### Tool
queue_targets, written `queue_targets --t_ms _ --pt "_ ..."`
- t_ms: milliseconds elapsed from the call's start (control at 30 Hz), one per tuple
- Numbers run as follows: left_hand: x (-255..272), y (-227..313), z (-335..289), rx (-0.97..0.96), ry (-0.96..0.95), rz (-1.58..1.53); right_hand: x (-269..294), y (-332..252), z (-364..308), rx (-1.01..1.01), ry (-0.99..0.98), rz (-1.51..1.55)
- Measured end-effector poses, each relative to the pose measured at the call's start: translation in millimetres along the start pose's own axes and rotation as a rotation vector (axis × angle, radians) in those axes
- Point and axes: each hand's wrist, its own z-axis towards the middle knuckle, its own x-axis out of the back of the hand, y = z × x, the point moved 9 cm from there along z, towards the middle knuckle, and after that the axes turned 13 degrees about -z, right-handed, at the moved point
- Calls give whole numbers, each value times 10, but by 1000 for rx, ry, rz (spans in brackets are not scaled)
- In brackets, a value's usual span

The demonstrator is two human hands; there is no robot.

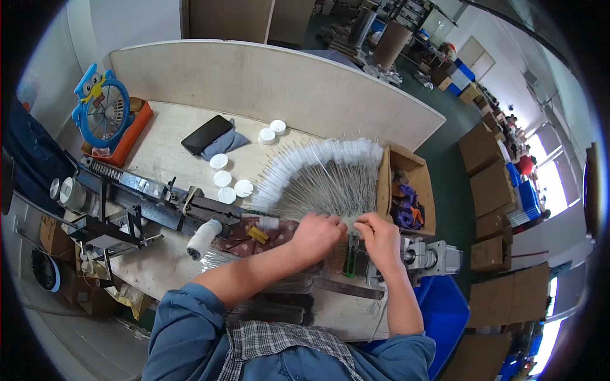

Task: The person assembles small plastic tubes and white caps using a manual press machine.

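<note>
My left hand (321, 237) is closed in a pinch in front of a wide fan of thin metal wires (333, 190). Close beside it, my right hand (381, 241) pinches too, thumb and fingertips together. Between the fingertips is something small and whitish, too small to name. White sleeve-like pieces (298, 160) form a curved band along the far part of the wires. Below the hands sits a bench fixture with a green part (351, 256). A grey metal machine part (432, 257) stands right of my right wrist.
A cardboard box (383, 184) with purple and orange pieces stands right of the wires. Several white round tubs (243, 188), a black phone (207, 134) and a blue fan (105, 114) occupy the bench. A white spool (204, 237) lies near my left forearm; a blue bin (445, 317) is at right.
</note>
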Motion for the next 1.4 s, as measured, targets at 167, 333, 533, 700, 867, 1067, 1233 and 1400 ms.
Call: queue_targets --t_ms 167,333,533,700,867,1067,1233,1400 --pt "88 -358 -7 -23 92 286 -153 -82 -1 78 -228 33" --pt "727 -86 -919 -39 227 -104 -209 -293 58 146 -375 181" --pt "1162 -334 -2104 447 453 -161 10 -224 205 150 -104 -79" --pt "1143 -415 -2262 615 563 -296 -160 -68 71 12 -370 46" --pt "1019 -238 -1919 419 464 -257 -172 -347 150 157 -308 157" --pt "900 -297 -1833 557 433 -526 -604 -1368 291 532 -255 268" --pt "883 -825 -2384 865 772 -1156 -929 -1745 327 507 -202 248" --pt "953 -751 -2145 944 971 -1845 -1012 -1846 353 433 -211 163"
